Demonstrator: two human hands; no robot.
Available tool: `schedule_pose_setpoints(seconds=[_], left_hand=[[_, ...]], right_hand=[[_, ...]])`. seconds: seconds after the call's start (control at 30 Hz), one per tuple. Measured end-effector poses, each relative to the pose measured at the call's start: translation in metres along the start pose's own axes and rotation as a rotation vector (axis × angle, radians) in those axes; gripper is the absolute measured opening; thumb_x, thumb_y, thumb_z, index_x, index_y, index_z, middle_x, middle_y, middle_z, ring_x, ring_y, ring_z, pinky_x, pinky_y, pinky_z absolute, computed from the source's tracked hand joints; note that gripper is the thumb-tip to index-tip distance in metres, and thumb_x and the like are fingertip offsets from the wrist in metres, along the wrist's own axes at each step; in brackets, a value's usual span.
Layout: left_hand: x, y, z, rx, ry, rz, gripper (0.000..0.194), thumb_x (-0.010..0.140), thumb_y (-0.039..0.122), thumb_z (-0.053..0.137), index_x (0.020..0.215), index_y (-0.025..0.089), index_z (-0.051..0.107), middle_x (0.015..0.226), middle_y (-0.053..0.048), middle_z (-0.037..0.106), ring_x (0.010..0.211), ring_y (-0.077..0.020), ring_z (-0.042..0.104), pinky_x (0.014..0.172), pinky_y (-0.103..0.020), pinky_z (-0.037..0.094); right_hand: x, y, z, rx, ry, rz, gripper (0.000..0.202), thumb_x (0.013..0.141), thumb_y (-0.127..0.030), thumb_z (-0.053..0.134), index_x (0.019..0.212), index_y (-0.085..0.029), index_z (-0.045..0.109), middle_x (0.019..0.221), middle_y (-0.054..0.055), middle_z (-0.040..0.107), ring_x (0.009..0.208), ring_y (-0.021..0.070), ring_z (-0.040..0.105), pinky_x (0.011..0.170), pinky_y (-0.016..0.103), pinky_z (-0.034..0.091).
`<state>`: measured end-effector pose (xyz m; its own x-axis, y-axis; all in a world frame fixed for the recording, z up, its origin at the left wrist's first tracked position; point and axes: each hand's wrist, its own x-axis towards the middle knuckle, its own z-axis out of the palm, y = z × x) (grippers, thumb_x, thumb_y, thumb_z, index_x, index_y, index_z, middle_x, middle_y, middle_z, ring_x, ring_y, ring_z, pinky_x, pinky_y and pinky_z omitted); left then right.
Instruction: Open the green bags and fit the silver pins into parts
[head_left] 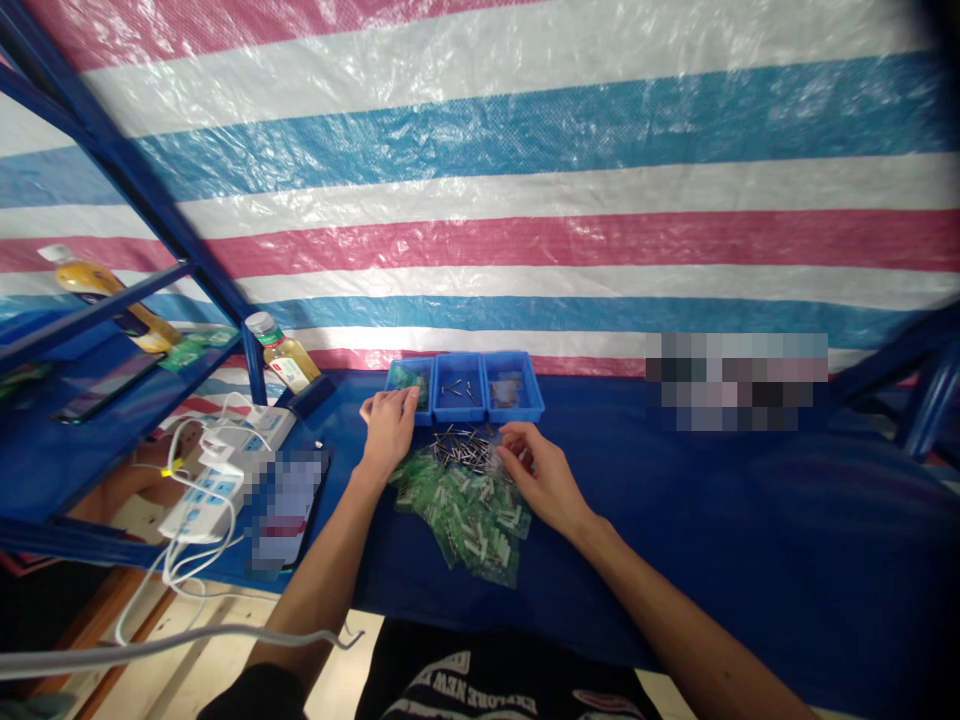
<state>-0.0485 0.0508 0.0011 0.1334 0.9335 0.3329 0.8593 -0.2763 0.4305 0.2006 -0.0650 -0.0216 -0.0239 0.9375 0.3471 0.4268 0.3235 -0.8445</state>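
Bright, smooth metal pins [461, 448] gleam against the thin, glossy plastic of see-through bags [472, 520], with smooth plastic trays [460, 413] and a tabletop [675, 520] of softly shining finish, as crinkled, light-catching woven plastic sheeting [525, 140] contrasts with the glossy painted look of frame bars [127, 175], a smooth plastic power strip [196, 508] and a matt cloth shirt [525, 662]

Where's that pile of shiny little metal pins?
The pin pile is on the blue table, just below the middle of the head view, between the left hand and right hand, with blue trays behind it and green bags in front.
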Motion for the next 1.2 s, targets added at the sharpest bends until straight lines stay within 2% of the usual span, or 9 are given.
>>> schedule_pose_setpoints(seconds=[0.1, 0.3, 0.57, 0.87, 1.2], left_hand=[[0.0010, -0.0025, 0.0012, 0.022, -0.031, 0.021, 0.047, 0.108, 0.048, 0.033, 0.111, 0.027, 0.075, 0.105, -0.007, 0.077, 0.109, -0.0264, 0.061, 0.106, -0.047, 0.030], [0.0018, -0.0059, 0.0020, 0.008, 0.029, 0.048, 0.049, 0.108, 0.049, 0.033, 0.102, 0.025, 0.075, 0.089, -0.007, 0.075, 0.099, -0.0265, 0.063, 0.100, -0.045, 0.032], [0.0018, -0.0040, -0.0021, 0.031, 0.105, 0.041, 0.029, 0.103, 0.039, 0.048, 0.115, 0.026, 0.071, 0.076, -0.003, 0.071, 0.087, -0.0246, 0.064, 0.098, -0.044, 0.034], [0.0012, -0.0043, 0.0015, 0.034, 0.069, 0.099, 0.022, 0.100, 0.031, 0.054, 0.108, 0.027, 0.074, 0.097, -0.005, 0.073, 0.097, -0.0243, 0.063, 0.097, -0.042, 0.037], [-0.0011, -0.0038, 0.0041, 0.049, 0.101, 0.076, 0.024, 0.101, 0.040, 0.055, 0.110, 0.029, 0.073, 0.119, -0.010, 0.063, 0.112, -0.0285, 0.054, 0.102, -0.049, 0.038]], right_hand=[[0.0002, -0.0009, -0.0003, -0.011, -0.001, -0.001, 0.021, 0.098, -0.034, 0.055, 0.117, -0.024, 0.057, 0.092, 0.002, 0.068, 0.069, 0.0159, 0.060, 0.060, 0.028, 0.047], [0.0007, -0.0007, -0.0008, -0.008, 0.003, -0.001, 0.020, 0.099, -0.035, 0.055, 0.116, -0.024, 0.058, 0.091, 0.002, 0.069, 0.069, 0.0165, 0.061, 0.060, 0.029, 0.047], [0.0007, -0.0019, -0.0024, -0.025, 0.004, -0.003, 0.019, 0.099, -0.034, 0.055, 0.114, -0.024, 0.059, 0.090, 0.002, 0.069, 0.068, 0.0166, 0.061, 0.059, 0.028, 0.046], [0.0001, -0.0020, -0.0022, -0.038, 0.003, 0.003, 0.017, 0.100, -0.035, 0.055, 0.110, -0.023, 0.062, 0.086, 0.002, 0.069, 0.069, 0.0169, 0.061, 0.059, 0.028, 0.046], [0.0005, -0.0060, -0.0035, -0.034, 0.003, -0.003, 0.015, 0.100, -0.035, 0.055, 0.106, -0.024, 0.063, 0.084, 0.002, 0.069, 0.068, 0.0176, 0.062, 0.058, 0.029, 0.047]])
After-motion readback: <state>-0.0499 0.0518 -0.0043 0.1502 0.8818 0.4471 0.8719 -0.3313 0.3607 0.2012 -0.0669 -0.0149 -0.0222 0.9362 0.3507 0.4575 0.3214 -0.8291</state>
